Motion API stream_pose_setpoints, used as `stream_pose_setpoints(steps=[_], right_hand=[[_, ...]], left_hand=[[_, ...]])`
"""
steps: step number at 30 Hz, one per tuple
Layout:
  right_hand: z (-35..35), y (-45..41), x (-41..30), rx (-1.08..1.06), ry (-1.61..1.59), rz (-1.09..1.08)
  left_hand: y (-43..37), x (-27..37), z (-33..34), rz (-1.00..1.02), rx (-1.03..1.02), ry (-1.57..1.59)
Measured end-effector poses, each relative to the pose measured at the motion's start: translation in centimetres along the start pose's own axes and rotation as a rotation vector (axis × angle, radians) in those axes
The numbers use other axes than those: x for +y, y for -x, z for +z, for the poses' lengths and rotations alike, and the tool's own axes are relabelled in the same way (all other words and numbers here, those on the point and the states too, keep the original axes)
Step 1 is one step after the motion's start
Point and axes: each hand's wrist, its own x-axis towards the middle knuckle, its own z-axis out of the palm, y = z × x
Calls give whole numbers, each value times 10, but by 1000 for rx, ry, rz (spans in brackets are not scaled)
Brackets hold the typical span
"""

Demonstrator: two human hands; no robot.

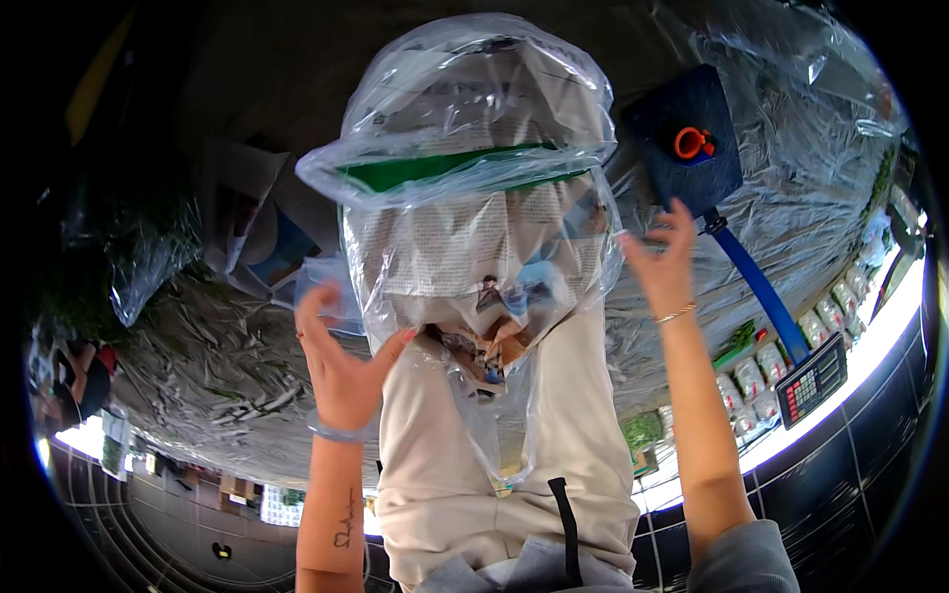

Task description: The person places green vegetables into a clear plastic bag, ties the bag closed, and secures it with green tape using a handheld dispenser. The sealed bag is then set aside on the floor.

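A clear plastic bag (474,67) lined with printed newspaper (437,252) stands between my knees. A green band (445,169) shows inside it, below a bunched fold of plastic. My left hand (339,367) is beside the bag's left side, fingers spread and slightly blurred. Its thumb tip lies at the plastic edge, and no firm grip shows. Behind those fingers is a small piece of translucent plastic (348,315). To the right of the bag, my right hand (662,259) is raised with its fingers apart, holding nothing visible. Its thumb comes close to the bag's edge.
At the right stands a platform scale with a dark plate (686,111), a blue post (764,296) and a keypad display (812,382). An orange ring-shaped object (689,143) rests on the plate. Newspaper sheets (259,215) lie left. Plastic sheeting (801,193) covers the ground.
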Motion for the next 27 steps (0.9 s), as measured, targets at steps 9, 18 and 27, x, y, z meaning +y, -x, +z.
stream_pose_setpoints(steps=[9, 18, 27], right_hand=[[90, 60, 11, -91, 239, -104], [-13, -71, 99, -15, -656, 317], [29, -274, 226, 366, -971, 1206]], left_hand=[[-14, -26, 112, 112, 179, -429], [-17, -35, 128, 133, 317, -498], [-22, -113, 119, 285, 360, -372]])
